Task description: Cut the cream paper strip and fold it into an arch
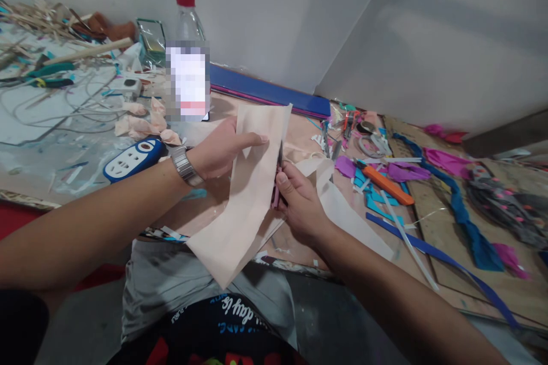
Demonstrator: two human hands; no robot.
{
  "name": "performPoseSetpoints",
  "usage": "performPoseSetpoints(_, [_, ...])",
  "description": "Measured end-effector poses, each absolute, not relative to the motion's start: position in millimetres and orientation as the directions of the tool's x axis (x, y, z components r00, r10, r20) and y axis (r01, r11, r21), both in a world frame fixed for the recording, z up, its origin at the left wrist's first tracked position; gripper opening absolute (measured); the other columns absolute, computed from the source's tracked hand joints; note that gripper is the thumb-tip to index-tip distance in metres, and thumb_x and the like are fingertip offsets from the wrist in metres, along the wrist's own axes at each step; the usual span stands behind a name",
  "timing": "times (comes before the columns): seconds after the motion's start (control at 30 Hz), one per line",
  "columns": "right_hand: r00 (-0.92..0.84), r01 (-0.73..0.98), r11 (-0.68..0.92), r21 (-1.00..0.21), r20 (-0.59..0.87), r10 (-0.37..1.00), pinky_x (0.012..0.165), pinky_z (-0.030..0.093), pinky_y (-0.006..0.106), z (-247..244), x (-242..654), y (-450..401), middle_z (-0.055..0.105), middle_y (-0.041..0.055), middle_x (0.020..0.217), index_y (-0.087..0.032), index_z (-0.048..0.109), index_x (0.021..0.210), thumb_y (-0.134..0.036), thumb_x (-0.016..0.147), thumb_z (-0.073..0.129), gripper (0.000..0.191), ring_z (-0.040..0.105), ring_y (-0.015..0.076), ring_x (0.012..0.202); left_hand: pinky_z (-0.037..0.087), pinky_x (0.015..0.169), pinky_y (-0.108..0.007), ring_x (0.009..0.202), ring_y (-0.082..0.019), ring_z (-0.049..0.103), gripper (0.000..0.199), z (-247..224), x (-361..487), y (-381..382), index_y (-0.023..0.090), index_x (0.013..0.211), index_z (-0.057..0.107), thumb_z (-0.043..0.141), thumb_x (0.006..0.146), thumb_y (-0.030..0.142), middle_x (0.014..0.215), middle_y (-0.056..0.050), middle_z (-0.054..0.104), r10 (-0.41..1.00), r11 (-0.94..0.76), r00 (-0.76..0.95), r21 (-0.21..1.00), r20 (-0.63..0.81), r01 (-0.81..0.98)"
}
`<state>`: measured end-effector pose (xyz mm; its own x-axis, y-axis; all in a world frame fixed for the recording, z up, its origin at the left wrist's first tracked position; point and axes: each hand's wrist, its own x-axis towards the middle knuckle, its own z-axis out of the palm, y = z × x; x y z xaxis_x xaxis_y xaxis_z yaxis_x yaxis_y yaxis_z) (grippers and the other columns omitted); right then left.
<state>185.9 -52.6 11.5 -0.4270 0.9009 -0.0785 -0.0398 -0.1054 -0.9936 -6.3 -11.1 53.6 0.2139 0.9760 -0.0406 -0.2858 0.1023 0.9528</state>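
Note:
A long strip of pale peach paper (254, 182) hangs between my hands, its lower end drooping past the table edge over my lap. My left hand (222, 148) grips the strip near its upper part, thumb lying on the front and the other fingers hidden behind. In my right hand (299, 199) are scissors (277, 182) with pinkish handles, pointing up. Their dark blades are at the right edge of the strip. More pale paper (346, 211) trails on the table behind my right hand.
A blue-and-white power strip (132, 159) lies left, near crumpled peach scraps (145, 120). Behind stand a red-capped bottle (188, 17) and a blurred-out phone (188, 80). A long blue box (269, 88) runs along the wall. At right lie an orange utility knife (387, 182) and blue strips (454, 274).

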Motion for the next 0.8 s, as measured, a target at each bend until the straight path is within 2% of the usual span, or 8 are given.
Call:
performPoseSetpoints(0.23, [-0.432, -0.042, -0.116, -0.992, -0.087, 0.897, 0.052, 0.03, 0.027, 11.6, 188.6, -51.8, 0.049, -0.0017, 0.069, -0.028, 0.062, 0.11, -0.061, 0.097, 0.06, 0.036, 0.04, 0.0139, 0.057, 0.061, 0.072, -0.038, 0.075, -0.023, 0.071, 0.034, 52.7, -7.0, -10.9, 0.017, 0.101, 0.068, 0.082, 0.071, 0.027, 0.085, -0.006, 0.073, 0.973, 0.112, 0.224, 0.957, -0.052, -0.267])
performPoseSetpoints(0.53, [-0.436, -0.006, -0.107, -0.994, -0.094, 0.895, 0.055, 0.036, 0.029, 12.5, 190.1, -50.5, 0.052, 0.0004, 0.075, -0.028, 0.063, 0.114, -0.059, 0.098, 0.059, 0.035, 0.045, 0.0156, 0.061, 0.062, 0.075, -0.045, 0.076, -0.027, 0.073, 0.035, 50.3, -7.1, -10.3, 0.015, 0.101, 0.069, 0.081, 0.072, 0.029, 0.085, -0.009, 0.073, 0.972, 0.105, 0.232, 0.961, -0.045, -0.254])
performPoseSetpoints(0.67, [-0.432, -0.018, -0.106, -0.994, -0.088, 0.898, 0.053, 0.033, 0.027, 13.2, 189.1, -50.5, 0.052, -0.001, 0.071, -0.027, 0.062, 0.109, -0.059, 0.097, 0.061, 0.035, 0.045, 0.0146, 0.059, 0.062, 0.073, -0.042, 0.077, -0.026, 0.073, 0.036, 50.7, -7.5, -10.7, 0.016, 0.103, 0.069, 0.082, 0.072, 0.027, 0.088, -0.008, 0.074, 0.968, 0.122, 0.245, 0.951, -0.051, -0.284])
performPoseSetpoints(0.8, [-0.441, -0.028, -0.115, -0.993, -0.091, 0.893, 0.052, 0.032, 0.027, 12.2, 188.8, -50.8, 0.052, -0.0013, 0.07, -0.027, 0.061, 0.109, -0.058, 0.097, 0.061, 0.033, 0.045, 0.014, 0.057, 0.062, 0.077, -0.042, 0.082, -0.027, 0.074, 0.037, 51.9, -8.5, -10.1, 0.015, 0.1, 0.07, 0.086, 0.072, 0.032, 0.092, -0.009, 0.076, 0.971, 0.067, 0.239, 0.951, 0.008, -0.301])
